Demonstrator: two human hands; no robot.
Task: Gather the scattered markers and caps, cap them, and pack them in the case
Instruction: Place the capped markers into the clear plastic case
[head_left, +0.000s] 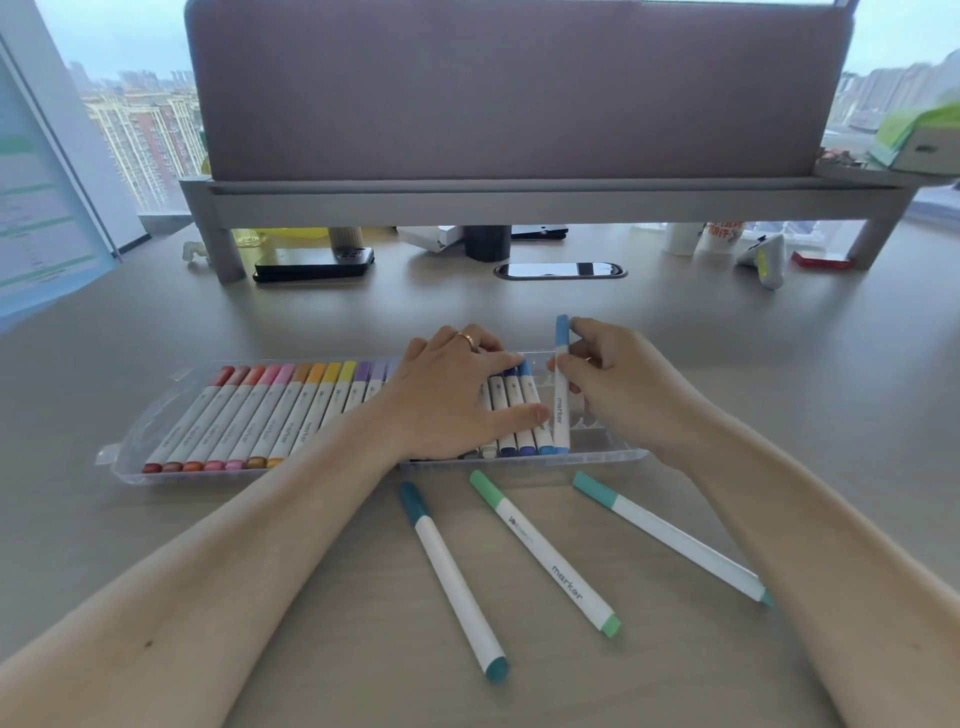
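Now left hand (457, 400) lies flat, grip open, on cased markers (291, 415); right hand (618, 379) pinches a blue marker (561, 410).

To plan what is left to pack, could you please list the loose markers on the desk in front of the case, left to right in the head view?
Dark teal marker → green marker → turquoise marker.

Soft daylight is admitted through the windows (140, 130) behind. Faint shadows are cast on the bench (779, 364). Wide-angle bowing is noted at the edges; the upper right corner is blurred.
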